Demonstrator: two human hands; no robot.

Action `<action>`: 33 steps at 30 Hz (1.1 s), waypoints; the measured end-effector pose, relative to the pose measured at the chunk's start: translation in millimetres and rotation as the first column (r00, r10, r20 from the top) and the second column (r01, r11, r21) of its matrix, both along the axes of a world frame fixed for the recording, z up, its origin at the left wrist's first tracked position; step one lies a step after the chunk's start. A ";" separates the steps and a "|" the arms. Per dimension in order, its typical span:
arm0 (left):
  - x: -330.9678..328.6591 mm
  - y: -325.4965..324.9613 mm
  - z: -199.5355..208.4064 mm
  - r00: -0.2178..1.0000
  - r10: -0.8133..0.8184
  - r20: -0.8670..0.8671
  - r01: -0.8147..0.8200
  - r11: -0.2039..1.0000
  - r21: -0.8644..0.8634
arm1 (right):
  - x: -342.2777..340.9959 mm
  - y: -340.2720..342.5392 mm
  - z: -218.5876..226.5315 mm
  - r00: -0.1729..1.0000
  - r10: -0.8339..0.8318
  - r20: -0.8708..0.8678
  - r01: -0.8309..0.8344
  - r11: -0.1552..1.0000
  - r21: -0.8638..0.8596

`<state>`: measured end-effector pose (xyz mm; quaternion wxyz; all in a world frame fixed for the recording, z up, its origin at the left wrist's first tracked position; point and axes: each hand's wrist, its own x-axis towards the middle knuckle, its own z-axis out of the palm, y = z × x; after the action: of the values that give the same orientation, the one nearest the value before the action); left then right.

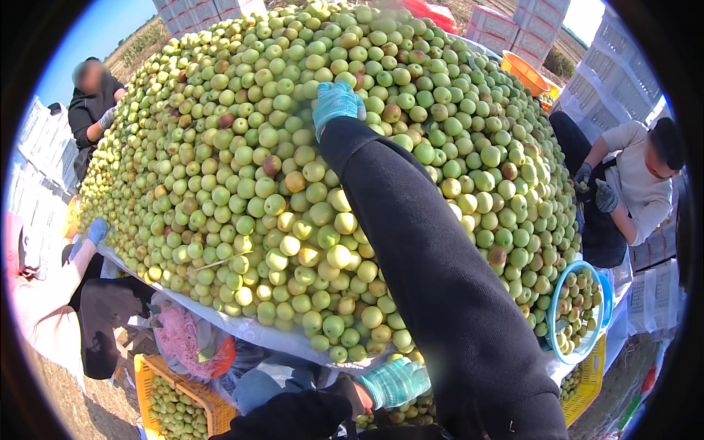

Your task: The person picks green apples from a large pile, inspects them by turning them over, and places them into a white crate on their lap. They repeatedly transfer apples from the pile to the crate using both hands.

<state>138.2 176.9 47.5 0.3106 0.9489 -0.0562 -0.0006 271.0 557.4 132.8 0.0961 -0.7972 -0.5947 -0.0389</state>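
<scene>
A large heap of round green jujubes (pixel 257 169), some blotched brown or red, fills the middle of the view. My right hand (pixel 337 104), in a teal knit glove, reaches far over it with the fingers curled down around jujubes near the top; its fingertips are partly hidden. My left hand (pixel 396 383), in a green-and-white striped glove, is low at the heap's near edge. Its fingers are stretched out and nothing shows in them. Just below that hand lie more jujubes (pixel 411 414), partly covered by my arms.
A blue basket (pixel 555 312) of jujubes leans at the right edge; a yellow crate (pixel 587 381) is beneath it. An orange crate (pixel 147 396) stands lower left beside a pink mesh bundle (pixel 181 337). Co-workers sit at left and right (pixel 638 176). Stacked boxes (pixel 612 70) rise behind.
</scene>
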 end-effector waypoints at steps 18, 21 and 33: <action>-5.7 -14.6 -17.2 0.984 0.107 0.146 -0.097 0.993 -0.074 | 216.7 -5.9 46.3 0.978 -0.104 0.183 0.036 0.939 0.342; -11.0 -10.6 -19.7 0.976 0.141 0.165 -0.133 0.989 -0.061 | 189.3 29.6 52.5 0.917 -0.076 0.392 0.055 0.996 0.065; -16.3 -20.3 -19.5 0.958 0.211 0.193 -0.209 0.977 -0.027 | 204.7 56.2 43.8 0.859 -0.058 0.508 0.062 0.998 0.009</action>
<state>121.9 156.6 28.0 0.3052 0.9439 0.0147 0.1253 475.7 613.6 176.6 -0.0683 -0.7772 -0.5741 -0.2484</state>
